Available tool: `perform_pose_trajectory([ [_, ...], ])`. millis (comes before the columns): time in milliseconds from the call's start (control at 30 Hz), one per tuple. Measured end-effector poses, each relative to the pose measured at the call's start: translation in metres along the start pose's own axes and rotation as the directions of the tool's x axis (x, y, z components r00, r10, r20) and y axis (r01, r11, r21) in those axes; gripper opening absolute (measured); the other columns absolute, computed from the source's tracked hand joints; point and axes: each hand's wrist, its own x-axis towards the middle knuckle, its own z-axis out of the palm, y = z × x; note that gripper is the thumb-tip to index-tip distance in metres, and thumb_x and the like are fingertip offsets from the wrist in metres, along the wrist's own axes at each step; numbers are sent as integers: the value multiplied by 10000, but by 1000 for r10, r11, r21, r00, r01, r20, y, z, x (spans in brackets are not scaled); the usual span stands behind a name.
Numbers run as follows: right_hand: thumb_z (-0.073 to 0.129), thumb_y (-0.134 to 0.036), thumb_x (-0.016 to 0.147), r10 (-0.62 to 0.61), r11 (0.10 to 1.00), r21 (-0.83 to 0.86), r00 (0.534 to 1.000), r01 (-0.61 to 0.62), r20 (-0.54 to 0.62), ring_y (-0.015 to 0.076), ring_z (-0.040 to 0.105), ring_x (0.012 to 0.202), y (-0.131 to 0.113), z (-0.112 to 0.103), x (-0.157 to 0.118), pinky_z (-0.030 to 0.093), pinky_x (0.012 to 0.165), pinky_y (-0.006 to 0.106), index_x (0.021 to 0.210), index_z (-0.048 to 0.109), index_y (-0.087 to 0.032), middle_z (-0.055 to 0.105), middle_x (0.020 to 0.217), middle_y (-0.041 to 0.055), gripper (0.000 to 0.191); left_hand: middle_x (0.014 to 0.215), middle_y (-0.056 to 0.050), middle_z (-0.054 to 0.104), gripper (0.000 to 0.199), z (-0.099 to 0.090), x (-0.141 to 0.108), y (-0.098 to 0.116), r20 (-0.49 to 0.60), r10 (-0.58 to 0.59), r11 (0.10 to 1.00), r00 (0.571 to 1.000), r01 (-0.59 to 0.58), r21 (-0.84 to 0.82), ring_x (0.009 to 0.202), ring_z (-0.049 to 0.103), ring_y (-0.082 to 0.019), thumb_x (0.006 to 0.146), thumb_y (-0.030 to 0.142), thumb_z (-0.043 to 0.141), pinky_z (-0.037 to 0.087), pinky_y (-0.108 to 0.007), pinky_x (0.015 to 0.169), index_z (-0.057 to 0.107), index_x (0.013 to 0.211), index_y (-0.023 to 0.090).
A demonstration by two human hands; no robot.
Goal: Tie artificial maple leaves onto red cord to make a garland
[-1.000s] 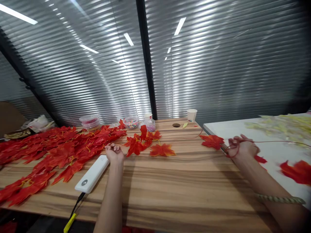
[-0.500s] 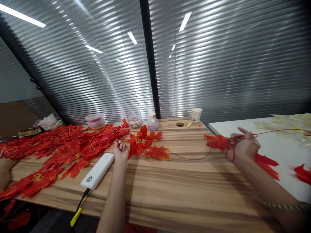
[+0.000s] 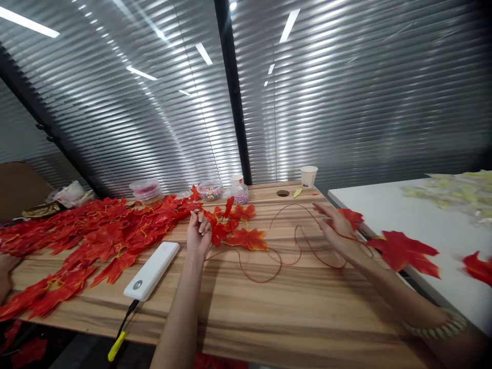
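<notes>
My left hand [image 3: 199, 229] is closed in a pinch beside a cluster of red-orange artificial maple leaves [image 3: 248, 239]. A thin red cord [image 3: 261, 281] comes out from under it and lies in loose curves on the wooden table. My right hand [image 3: 334, 225] is at the table's right side, fingers stretched out to the left. The cord passes by this hand and across the wrist. One red leaf [image 3: 351, 218] shows just behind the hand, and a larger red maple leaf [image 3: 405, 252] lies past the wrist, over the table edge.
A big pile of red leaves [image 3: 107, 237] covers the table's left. Near my left forearm lies a white power bank [image 3: 151, 271] with a cable. Bead tubs [image 3: 209, 190] and a paper cup [image 3: 308, 177] stand at the back. Another person's hand [image 3: 5, 271] shows at far left.
My right hand has moved left and its fingers have straightened, letting go of the leaf. The cord, stretched before, now lies slack in loops. My left hand has shifted slightly right.
</notes>
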Motion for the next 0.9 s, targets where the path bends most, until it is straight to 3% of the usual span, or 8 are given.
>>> perform_pose_trajectory([
  [167,407,-112,670,-367,900,-252,930,356,6,231,498,1013,-31,8,-20,369,908,423,998,572,-205,574,1023,75,378,505,57,396,222,17,-11,-20,119,-117,985,986,100,139,315,295,-20,905,233,330,223,-120,312,480,759,158],
  [300,428,-138,762,-499,827,-76,791,557,354,209,544,947,-42,31,-50,416,863,379,1023,560,-211,595,984,77,301,495,60,398,152,24,-21,-39,193,-228,952,954,176,252,332,289,-28,874,258,418,208,-128,330,484,774,165],
  [367,430,-174,800,-402,881,13,736,472,545,200,563,918,-43,42,-63,450,811,349,1100,526,-197,589,1022,93,316,495,55,410,139,25,-26,-49,231,-294,926,928,216,310,354,306,-33,849,280,468,224,-131,354,483,768,167],
  [433,443,-231,821,-234,958,29,719,286,654,185,589,805,-42,50,-73,477,733,331,1168,480,-179,600,965,96,353,515,43,437,143,25,-30,-59,263,-351,900,899,246,361,408,364,-45,815,289,527,286,-143,410,486,760,163],
  [533,471,-307,823,-75,997,63,700,43,710,171,590,739,-40,55,-79,474,696,316,1209,439,-185,621,886,67,406,578,12,496,165,26,-38,-72,296,-424,863,856,283,419,524,453,-74,771,286,590,365,-183,532,497,755,151],
  [633,501,-350,804,-11,989,104,643,-107,765,164,582,710,-39,57,-78,458,624,275,1180,467,-182,630,845,50,413,638,-9,531,158,29,-45,-80,302,-482,833,822,324,448,580,485,-89,763,274,600,383,-206,591,508,764,146],
  [800,501,-354,800,-11,995,68,592,-75,806,119,496,587,-43,60,-77,356,510,210,847,623,-161,600,698,14,234,672,-20,543,151,31,-52,-86,296,-527,803,797,353,481,602,504,-95,759,265,602,382,-209,585,525,743,137],
  [900,469,-366,819,2,997,41,587,-60,810,102,447,536,-43,60,-78,318,492,205,676,595,-149,543,593,-6,289,683,-24,552,142,31,-52,-87,294,-531,794,794,346,500,619,516,-95,757,251,606,392,-210,607,545,724,126],
])
